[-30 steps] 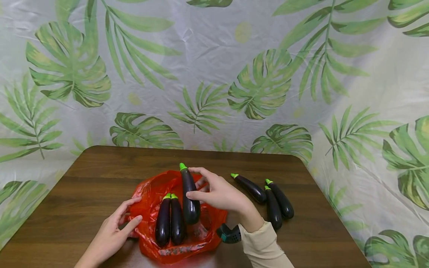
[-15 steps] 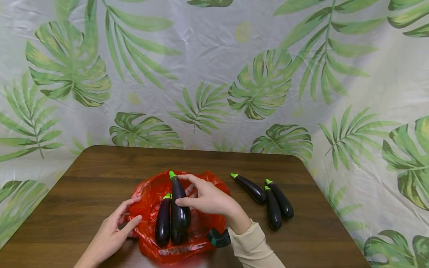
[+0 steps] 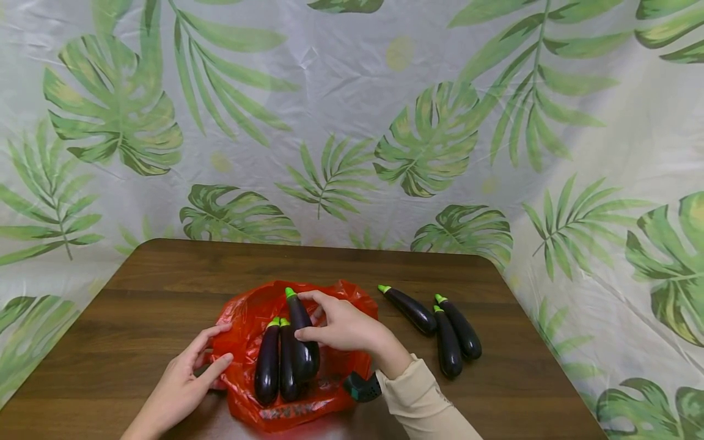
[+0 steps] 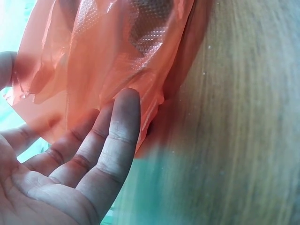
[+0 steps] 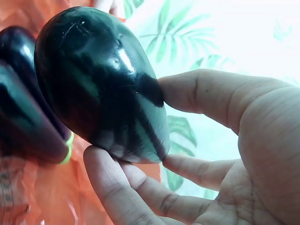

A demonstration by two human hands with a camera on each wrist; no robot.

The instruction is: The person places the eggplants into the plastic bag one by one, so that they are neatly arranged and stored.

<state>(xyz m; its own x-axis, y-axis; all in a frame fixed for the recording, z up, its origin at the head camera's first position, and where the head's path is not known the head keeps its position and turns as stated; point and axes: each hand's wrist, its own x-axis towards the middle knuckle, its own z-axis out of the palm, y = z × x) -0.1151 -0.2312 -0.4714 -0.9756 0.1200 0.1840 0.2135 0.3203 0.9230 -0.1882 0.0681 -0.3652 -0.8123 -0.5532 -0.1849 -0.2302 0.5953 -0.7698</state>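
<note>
Gripped between thumb and bent fingers of the right hand [image 3: 343, 324]: eggplant [image 3: 308, 360], tilted, in the mouth of the red bag [image 3: 239, 382], lower middle of head view, beside a pair of eggplants [image 3: 267, 370]. Against the bag's left side, loosely spread, touching without clenching: left hand [image 3: 184, 379]. Only in head view: three more eggplants [image 3: 449, 345] on counter [image 3: 176, 275], right of centre. Only in left wrist view: left palm. Only in right wrist view: faint scratches [image 5: 82, 22] on the held one's blunt end. Dark print [image 3: 288, 410] along bag's near side, unreadable.

The held eggplant [image 3: 305, 354] partly hides the right hand [image 3: 346, 325] — the print [image 3: 288, 410] on the red bag [image 3: 239, 324] looks unreadable.
</note>
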